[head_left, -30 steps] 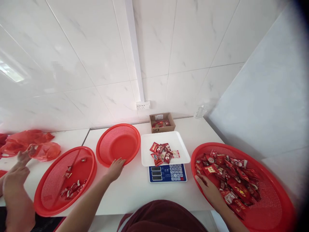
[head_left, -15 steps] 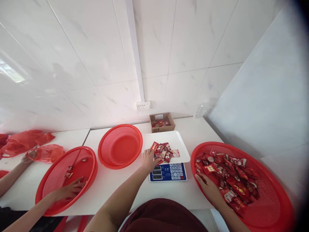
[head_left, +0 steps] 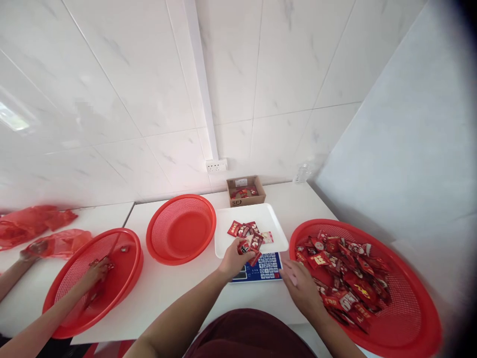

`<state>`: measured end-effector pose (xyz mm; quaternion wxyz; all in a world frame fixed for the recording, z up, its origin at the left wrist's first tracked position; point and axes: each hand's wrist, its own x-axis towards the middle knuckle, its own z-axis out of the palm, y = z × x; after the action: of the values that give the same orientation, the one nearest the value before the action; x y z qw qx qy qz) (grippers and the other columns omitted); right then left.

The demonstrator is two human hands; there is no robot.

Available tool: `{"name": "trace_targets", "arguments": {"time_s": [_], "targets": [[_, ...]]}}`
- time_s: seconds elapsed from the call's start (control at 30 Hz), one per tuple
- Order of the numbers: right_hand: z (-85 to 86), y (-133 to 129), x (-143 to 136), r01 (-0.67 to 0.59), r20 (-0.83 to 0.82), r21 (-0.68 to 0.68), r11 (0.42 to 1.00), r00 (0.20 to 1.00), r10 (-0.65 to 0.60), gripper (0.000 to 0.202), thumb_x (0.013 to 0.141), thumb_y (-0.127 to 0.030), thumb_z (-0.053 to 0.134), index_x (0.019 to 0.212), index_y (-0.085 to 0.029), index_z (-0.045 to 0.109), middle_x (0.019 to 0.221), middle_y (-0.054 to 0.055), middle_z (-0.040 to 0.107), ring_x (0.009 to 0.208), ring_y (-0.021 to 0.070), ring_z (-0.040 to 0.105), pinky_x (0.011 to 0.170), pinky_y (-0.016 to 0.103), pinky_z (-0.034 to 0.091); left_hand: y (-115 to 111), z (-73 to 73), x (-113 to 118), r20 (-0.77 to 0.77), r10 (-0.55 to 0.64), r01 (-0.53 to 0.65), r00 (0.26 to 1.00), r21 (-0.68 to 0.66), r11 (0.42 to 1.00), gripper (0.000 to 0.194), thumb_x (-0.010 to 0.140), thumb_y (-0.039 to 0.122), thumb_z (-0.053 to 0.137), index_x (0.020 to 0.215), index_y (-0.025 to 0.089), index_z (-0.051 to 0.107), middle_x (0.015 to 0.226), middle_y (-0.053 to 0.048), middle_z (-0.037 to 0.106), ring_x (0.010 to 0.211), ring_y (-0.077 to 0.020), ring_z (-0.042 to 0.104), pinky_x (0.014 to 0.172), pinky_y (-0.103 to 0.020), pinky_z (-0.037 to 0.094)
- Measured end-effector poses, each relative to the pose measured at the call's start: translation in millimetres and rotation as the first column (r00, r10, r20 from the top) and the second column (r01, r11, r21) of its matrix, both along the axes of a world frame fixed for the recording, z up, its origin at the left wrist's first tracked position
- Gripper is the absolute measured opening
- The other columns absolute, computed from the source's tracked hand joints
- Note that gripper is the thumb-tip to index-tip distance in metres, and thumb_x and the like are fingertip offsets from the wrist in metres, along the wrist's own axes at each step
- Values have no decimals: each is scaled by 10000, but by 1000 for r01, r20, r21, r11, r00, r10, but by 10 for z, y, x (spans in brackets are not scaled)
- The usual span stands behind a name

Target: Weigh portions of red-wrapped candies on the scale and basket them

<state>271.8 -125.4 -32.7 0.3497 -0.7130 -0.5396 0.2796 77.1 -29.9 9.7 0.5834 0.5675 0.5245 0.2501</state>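
Observation:
My left hand (head_left: pixel 234 259) is closed on a few small red snack packets (head_left: pixel 255 242) at the front edge of the scale's white tray (head_left: pixel 276 226). Behind them, more red packets (head_left: pixel 234 227) and a pale pink one (head_left: pixel 267 237) lie on the tray. The scale's blue keypad (head_left: pixel 269 268) is partly covered by my left hand. To its right, my right hand (head_left: pixel 303 288) hovers with fingers stretched apart and nothing visible in them, beside the left rim of a big red basket (head_left: pixel 417 283) holding many red packets (head_left: pixel 348 271).
Left of the scale stands a red basket (head_left: pixel 186 231). Farther left, a co-worker's hand (head_left: pixel 97 272) reaches into another red basket (head_left: pixel 130 283); the other hand (head_left: pixel 35 248) holds a red bag (head_left: pixel 69 243). A cardboard box (head_left: pixel 246 191) and a clear plastic container (head_left: pixel 302 173) stand near the wall.
My left hand has closed on packets and drawn them toward the front of the tray. My right hand has moved left from the big basket's rim toward the scale.

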Motion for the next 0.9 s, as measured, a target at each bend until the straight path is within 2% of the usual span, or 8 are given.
{"name": "trace_targets", "arguments": {"time_s": [0.07,0.13,0.23,0.33,0.5,0.7,0.8,0.9], "targets": [[169,87,-210,-145,-210,-73,987,969,126,417,796,-517,421,985,-192,602,987,94,654,919,232,585,824,358,459,-176,49,73,211,0,21,977,-96,995,448,672,437,685,1007,182,534,860,-34,616,750,-158,583,684,-283,452],[282,159,-366,-250,-331,-111,962,922,202,408,823,-529,377,846,-190,603,818,54,659,767,195,589,718,314,466,-311,83,109,304,18,40,952,-185,982,432,681,509,651,918,162,549,774,-18,595,678,-138,568,639,-271,448],[336,203,-479,-330,-376,-149,932,891,255,458,835,-553,344,623,-187,521,606,9,570,603,148,508,601,274,408,-399,104,59,291,43,43,956,-285,957,444,694,569,605,817,147,535,711,-6,571,616,-114,540,603,-255,419],[330,184,-518,-399,-409,-140,906,857,314,472,840,-557,334,568,-191,459,546,-16,494,556,124,438,566,259,351,-406,93,-62,274,27,63,961,-316,947,440,677,567,622,765,151,510,694,0,562,609,-106,520,573,-232,376],[343,164,-575,-417,-393,-154,896,858,331,454,835,-556,336,585,-195,451,555,-17,480,555,125,420,561,257,323,-421,48,-159,344,125,11,931,-367,930,413,683,550,625,762,165,499,673,21,532,573,-84,473,561,-219,336],[334,165,-598,-406,-359,-145,902,871,334,481,818,-588,333,604,-186,488,576,-2,513,574,137,441,565,258,338,-430,31,-112,290,163,-77,943,-286,955,413,660,538,643,688,161,479,592,44,468,510,-72,406,535,-227,317],[345,159,-584,-401,-371,-140,905,869,328,486,825,-584,332,597,-185,489,578,0,515,573,132,434,561,254,338,-424,35,-116,288,133,-48,948,-286,957,404,685,544,616,727,161,495,625,37,491,527,-79,438,541,-225,327],[367,154,-572,-407,-382,-135,904,863,331,489,829,-583,333,592,-184,490,578,1,515,575,132,434,566,256,339,-409,23,-145,270,37,49,962,-305,951,423,726,583,548,776,165,503,656,16,545,554,-99,493,540,-227,342]]}}
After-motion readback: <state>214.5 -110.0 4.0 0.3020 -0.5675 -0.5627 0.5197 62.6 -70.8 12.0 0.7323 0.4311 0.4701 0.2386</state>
